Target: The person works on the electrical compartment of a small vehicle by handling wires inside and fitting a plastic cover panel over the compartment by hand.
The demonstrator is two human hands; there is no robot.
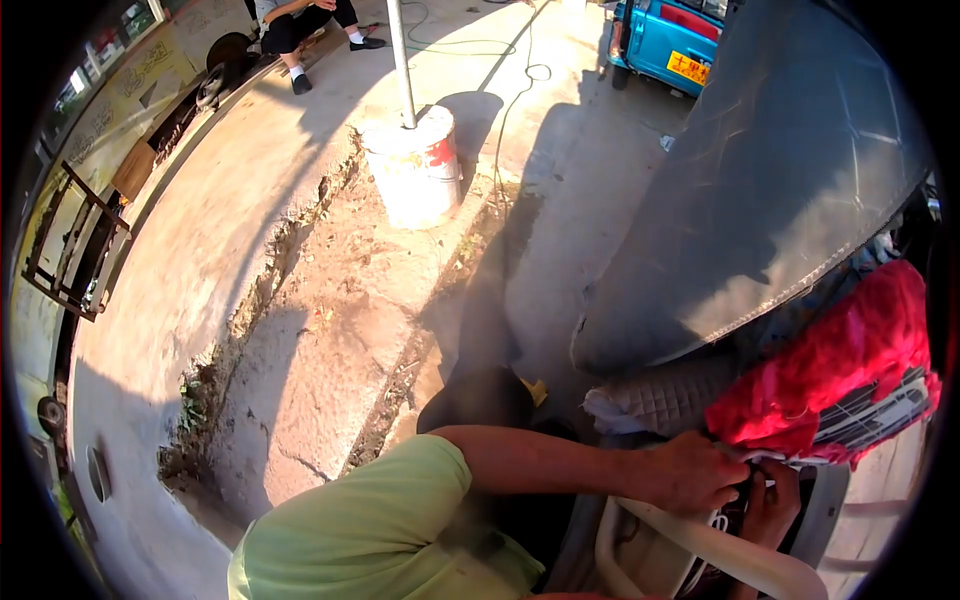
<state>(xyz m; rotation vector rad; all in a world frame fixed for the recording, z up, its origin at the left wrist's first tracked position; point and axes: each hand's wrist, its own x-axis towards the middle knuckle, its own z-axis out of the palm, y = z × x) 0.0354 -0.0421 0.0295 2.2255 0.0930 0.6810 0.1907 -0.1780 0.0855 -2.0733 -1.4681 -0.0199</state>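
yellow plate [689,68] on blue vehicle [655,40] has red characters, too small and blurred to read for sure. dark writing on the pale wall [150,78] also unreadable, same for the red label [440,152] on white bucket [408,185].

Concrete ground [165,340] bears a bucket [415,185] and thin cord [530,66].

I am outdoors in a sunlit concrete yard, like a roadside repair spot: a rusty metal frame [75,240] and black rubber tyres [228,52] line the wall, and a blue vehicle [672,42] stands parked.
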